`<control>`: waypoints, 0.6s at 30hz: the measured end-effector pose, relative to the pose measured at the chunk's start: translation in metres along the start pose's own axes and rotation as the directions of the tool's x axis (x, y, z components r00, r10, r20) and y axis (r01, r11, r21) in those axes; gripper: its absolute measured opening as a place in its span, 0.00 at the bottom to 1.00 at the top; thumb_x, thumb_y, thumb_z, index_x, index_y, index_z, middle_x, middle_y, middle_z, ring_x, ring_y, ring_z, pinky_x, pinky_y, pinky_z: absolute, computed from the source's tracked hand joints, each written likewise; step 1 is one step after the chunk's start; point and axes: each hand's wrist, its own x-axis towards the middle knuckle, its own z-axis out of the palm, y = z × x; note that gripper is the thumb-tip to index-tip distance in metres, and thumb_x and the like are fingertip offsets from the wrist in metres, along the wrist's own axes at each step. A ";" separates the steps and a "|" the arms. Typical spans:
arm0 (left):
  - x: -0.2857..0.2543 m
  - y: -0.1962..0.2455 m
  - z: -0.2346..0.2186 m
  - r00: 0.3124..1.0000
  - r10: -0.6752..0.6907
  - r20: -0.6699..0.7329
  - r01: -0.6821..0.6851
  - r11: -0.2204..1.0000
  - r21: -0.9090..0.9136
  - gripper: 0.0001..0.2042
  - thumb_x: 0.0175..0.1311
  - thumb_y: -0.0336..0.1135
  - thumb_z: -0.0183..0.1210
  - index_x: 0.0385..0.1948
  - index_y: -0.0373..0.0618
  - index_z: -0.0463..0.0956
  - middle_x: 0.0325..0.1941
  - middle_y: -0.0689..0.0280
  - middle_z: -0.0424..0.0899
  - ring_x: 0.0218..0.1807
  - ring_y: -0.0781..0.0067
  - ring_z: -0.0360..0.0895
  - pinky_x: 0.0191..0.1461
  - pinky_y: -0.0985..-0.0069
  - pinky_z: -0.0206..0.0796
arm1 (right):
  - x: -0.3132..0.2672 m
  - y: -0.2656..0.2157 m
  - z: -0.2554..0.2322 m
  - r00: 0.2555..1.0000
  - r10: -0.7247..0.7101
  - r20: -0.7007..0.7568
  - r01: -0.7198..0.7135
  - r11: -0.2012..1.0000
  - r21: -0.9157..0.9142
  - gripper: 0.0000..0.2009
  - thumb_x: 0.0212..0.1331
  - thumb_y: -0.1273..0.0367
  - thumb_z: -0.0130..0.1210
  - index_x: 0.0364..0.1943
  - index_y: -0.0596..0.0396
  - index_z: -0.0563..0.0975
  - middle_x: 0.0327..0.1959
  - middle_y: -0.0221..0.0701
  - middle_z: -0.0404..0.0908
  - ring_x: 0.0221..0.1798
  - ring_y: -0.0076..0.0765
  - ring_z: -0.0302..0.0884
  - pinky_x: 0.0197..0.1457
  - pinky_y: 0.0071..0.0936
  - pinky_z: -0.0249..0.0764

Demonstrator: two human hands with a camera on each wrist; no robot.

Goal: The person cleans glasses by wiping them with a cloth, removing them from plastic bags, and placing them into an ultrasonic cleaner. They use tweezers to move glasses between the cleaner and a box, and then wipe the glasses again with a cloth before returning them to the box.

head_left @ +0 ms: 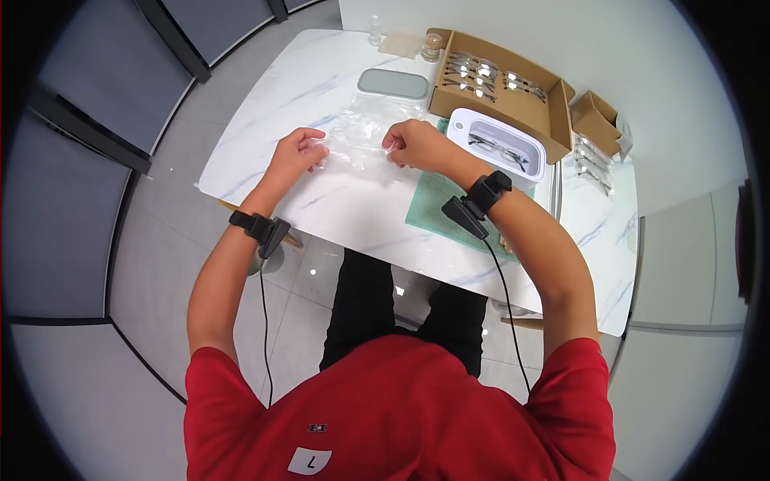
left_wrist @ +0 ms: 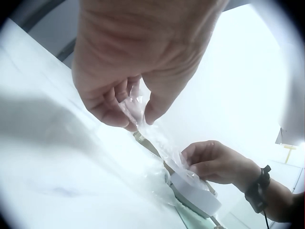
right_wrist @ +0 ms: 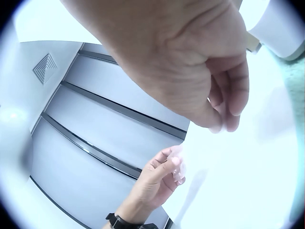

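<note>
Between my two hands, a clear, crinkled plastic bag (head_left: 353, 148) is held over the white marbled table (head_left: 265, 96). My left hand (head_left: 297, 154) pinches one edge between thumb and fingers; the film bunches at its fingertips in the left wrist view. Thumb and forefinger of my right hand (head_left: 415, 144) pinch the opposite edge. Right of that hand stands a white basin-like device (head_left: 460, 128) with a pair of glasses (head_left: 499, 151) in it. Under and in front of the device lies a green cloth (head_left: 433, 202).
Behind the device, an open cardboard box (head_left: 553, 120) holds rows of glasses (head_left: 473, 72). A grey oblong lid (head_left: 393, 83) lies beyond the bag. Farther back are a jar (head_left: 431, 48) and a small bottle (head_left: 374, 32). Bagged glasses (head_left: 592, 164) lie by a smaller carton (head_left: 595, 120) at right.
</note>
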 end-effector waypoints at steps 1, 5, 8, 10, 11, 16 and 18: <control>0.004 -0.006 -0.001 1.000 0.007 -0.006 -0.007 1.000 -0.006 0.18 0.63 0.31 0.64 0.54 0.39 0.75 0.34 0.70 0.82 0.33 0.83 0.77 0.36 0.83 0.69 | 0.001 0.001 0.002 1.000 0.000 -0.013 0.000 0.999 -0.036 0.11 0.56 0.75 0.62 0.43 0.62 0.82 0.30 0.33 0.86 0.32 0.29 0.86 0.37 0.26 0.80; 0.009 -0.016 -0.003 1.000 -0.002 -0.026 -0.001 0.994 -0.110 0.19 0.65 0.29 0.61 0.57 0.39 0.73 0.42 0.66 0.86 0.39 0.82 0.78 0.41 0.82 0.70 | 0.001 0.007 0.008 0.993 -0.067 -0.097 0.052 0.987 -0.150 0.13 0.52 0.73 0.64 0.43 0.61 0.83 0.33 0.37 0.87 0.36 0.38 0.86 0.43 0.30 0.80; 0.004 -0.013 -0.005 1.000 -0.021 0.009 0.023 0.963 -0.269 0.20 0.66 0.27 0.56 0.60 0.40 0.71 0.49 0.62 0.86 0.43 0.80 0.79 0.47 0.81 0.70 | -0.005 0.006 0.008 0.987 -0.076 -0.143 0.055 0.988 -0.148 0.14 0.49 0.73 0.64 0.42 0.59 0.84 0.36 0.41 0.87 0.41 0.46 0.86 0.48 0.34 0.80; -0.001 -0.010 -0.007 0.999 -0.019 0.032 0.029 0.944 -0.328 0.21 0.65 0.26 0.54 0.61 0.39 0.71 0.52 0.60 0.86 0.43 0.79 0.79 0.49 0.81 0.71 | -0.010 0.006 0.007 0.981 -0.106 -0.164 0.082 0.986 -0.147 0.14 0.49 0.73 0.64 0.43 0.60 0.84 0.35 0.41 0.87 0.40 0.46 0.86 0.48 0.35 0.80; -0.006 -0.002 -0.007 0.999 -0.017 0.034 0.028 0.943 -0.332 0.21 0.65 0.25 0.53 0.61 0.39 0.71 0.52 0.60 0.86 0.43 0.79 0.79 0.49 0.81 0.71 | -0.011 0.009 0.008 0.979 -0.117 -0.168 0.093 0.986 -0.141 0.14 0.50 0.73 0.63 0.43 0.60 0.84 0.35 0.41 0.87 0.39 0.43 0.86 0.47 0.33 0.80; -0.015 0.006 -0.009 0.996 0.052 0.071 -0.022 0.930 -0.367 0.18 0.66 0.28 0.53 0.58 0.37 0.73 0.52 0.58 0.86 0.46 0.76 0.81 0.49 0.78 0.73 | -0.015 0.012 0.008 0.976 -0.110 -0.190 0.090 0.990 -0.107 0.14 0.51 0.74 0.62 0.44 0.60 0.84 0.35 0.43 0.86 0.40 0.47 0.85 0.48 0.36 0.80; -0.021 0.010 -0.008 0.993 0.080 0.081 -0.048 0.938 -0.343 0.17 0.67 0.28 0.53 0.57 0.37 0.74 0.51 0.58 0.86 0.46 0.76 0.82 0.49 0.78 0.73 | -0.016 0.015 0.008 0.972 -0.123 -0.201 0.099 0.987 -0.123 0.14 0.52 0.74 0.60 0.44 0.59 0.84 0.36 0.43 0.86 0.40 0.47 0.85 0.48 0.36 0.80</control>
